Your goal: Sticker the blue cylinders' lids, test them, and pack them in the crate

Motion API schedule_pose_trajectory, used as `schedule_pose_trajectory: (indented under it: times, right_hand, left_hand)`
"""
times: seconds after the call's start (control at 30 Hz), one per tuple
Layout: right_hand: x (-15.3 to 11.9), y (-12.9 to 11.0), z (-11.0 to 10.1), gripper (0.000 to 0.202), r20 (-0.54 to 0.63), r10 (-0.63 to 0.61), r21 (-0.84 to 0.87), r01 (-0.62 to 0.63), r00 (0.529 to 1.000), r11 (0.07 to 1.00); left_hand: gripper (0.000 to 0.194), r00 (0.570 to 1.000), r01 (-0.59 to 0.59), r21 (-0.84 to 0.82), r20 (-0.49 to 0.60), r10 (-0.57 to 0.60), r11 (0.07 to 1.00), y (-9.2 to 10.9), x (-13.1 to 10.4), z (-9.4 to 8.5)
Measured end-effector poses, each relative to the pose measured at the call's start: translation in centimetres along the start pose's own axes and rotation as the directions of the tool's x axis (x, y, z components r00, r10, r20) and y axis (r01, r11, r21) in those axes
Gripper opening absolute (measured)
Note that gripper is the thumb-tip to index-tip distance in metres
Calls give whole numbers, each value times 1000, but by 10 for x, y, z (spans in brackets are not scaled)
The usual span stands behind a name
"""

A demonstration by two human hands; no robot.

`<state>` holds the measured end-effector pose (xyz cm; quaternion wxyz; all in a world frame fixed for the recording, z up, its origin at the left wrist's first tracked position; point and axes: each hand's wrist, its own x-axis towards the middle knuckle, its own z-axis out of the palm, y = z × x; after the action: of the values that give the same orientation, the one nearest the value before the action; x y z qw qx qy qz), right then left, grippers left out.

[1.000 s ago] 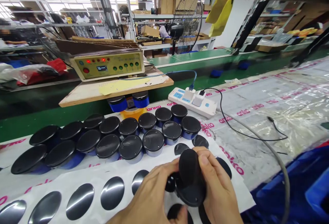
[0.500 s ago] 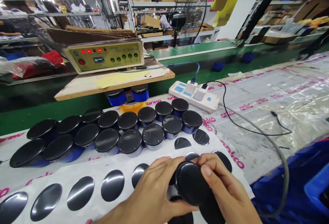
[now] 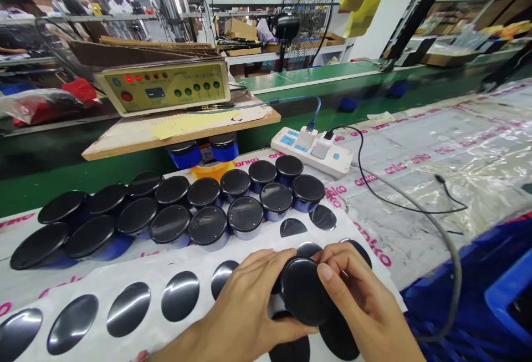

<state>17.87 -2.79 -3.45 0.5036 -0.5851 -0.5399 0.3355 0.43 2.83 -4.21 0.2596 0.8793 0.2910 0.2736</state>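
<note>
My left hand [image 3: 245,301] is wrapped round the side of a round black-topped device [image 3: 305,291], tilted so its glossy top faces me. At the top's right edge my right hand [image 3: 357,301] is closed, thumb and curled fingers pressed against the rim. Whether a thin film lies between those fingers is hidden. Under both hands lies a white backing sheet [image 3: 166,265] bearing round black stickers [image 3: 180,296] in rows. Beyond it stand two rows of similar black-topped devices [image 3: 245,217] with blue sides.
Behind the rows, a wooden shelf [image 3: 233,126] carries a control box [image 3: 166,87] with lit red digits. A white power strip [image 3: 310,151] with plugs and a grey cable [image 3: 451,251] lies to the right. A blue crate [image 3: 499,295] is at the lower right.
Both hands and the device stay nearly in place, with the right thumb slightly further left along the rim. The view has shifted slightly. Fewer red lights show on the control box.
</note>
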Motion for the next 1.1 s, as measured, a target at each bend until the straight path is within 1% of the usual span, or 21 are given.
schedule_pose_trajectory:
  times: [0.23, 0.37, 0.5, 0.6, 0.7, 0.73, 0.77, 0.8, 0.83, 0.87, 0.9, 0.93, 0.97, 1.0, 1.03, 1.07, 1.1]
  right_hand:
    - [0, -4, -1, 20, 18, -16, -98, 17, 1000, 995]
    - [1, -6, -2, 19, 26, -21, -130, 24, 999, 991]
    - [2, -9, 0, 19, 15, -47, -159, 49, 999, 986]
    - [2, -7, -5, 22, 23, -29, -267, 34, 999, 963]
    - [4, -1, -14, 24, 5, 71, -423, -62, 997, 904]
    - [4, -1, -17, 24, -12, 83, -456, -79, 996, 887]
    - [5, -1, -18, 29, -6, 70, -471, -65, 998, 880]
    - [5, -2, -18, 41, 42, 43, -474, -18, 998, 880]
    - [4, -5, -17, 56, 130, 7, -465, 55, 991, 883]
    - [4, -8, -16, 70, 243, -31, -444, 140, 969, 885]
    - [4, -11, -16, 80, 343, -61, -421, 212, 937, 882]
    - [5, -13, -16, 83, 406, -79, -405, 258, 910, 877]
    - [7, -14, -18, 79, 413, -95, -405, 276, 906, 872]
    - [12, -13, -22, 72, 363, -118, -415, 274, 924, 868]
    - [20, -10, -28, 64, 266, -150, -429, 256, 952, 866]
    - [30, -5, -36, 59, 138, -174, -455, 219, 975, 863]
    - [43, 1, -45, 56, -1, -190, -489, 166, 982, 856]
  left_hand:
    - [84, 999, 38, 9, 18, -38, 999, 0, -2, 0]
    - [81, 1000, 20, -11, 16, -20, 1000, 0, -2, 1]
    - [81, 1000, -1, 1, -8, 1, 1000, -1, -3, 1]
    - [83, 1000, -3, 12, -20, 3, 1000, -2, -4, 2]
    - [85, 1000, 14, 30, -16, -13, 999, -3, -5, 2]
    - [86, 1000, 19, 40, -12, -18, 999, -3, -5, 2]
    - [87, 1000, 14, 50, -9, -14, 999, -3, -5, 2]
    - [88, 1000, 8, 61, -6, -8, 998, -4, -5, 2]
    - [88, 1000, 0, 70, 0, 0, 998, -4, -5, 3]
    - [89, 1000, -3, 79, 7, 3, 997, -6, -6, 3]
    - [92, 1000, -2, 90, 12, 1, 996, -8, -7, 5]
    - [96, 1000, 6, 106, 10, -7, 994, -10, -8, 6]
    - [102, 1000, 25, 125, 3, -25, 992, -12, -9, 8]
    - [107, 999, 46, 147, -1, -46, 988, -15, -10, 10]
    - [111, 998, 55, 172, 2, -56, 984, -17, -11, 11]
    - [112, 999, 47, 201, 12, -51, 978, -19, -12, 13]
    - [109, 999, 20, 236, 28, -27, 972, -19, -12, 13]
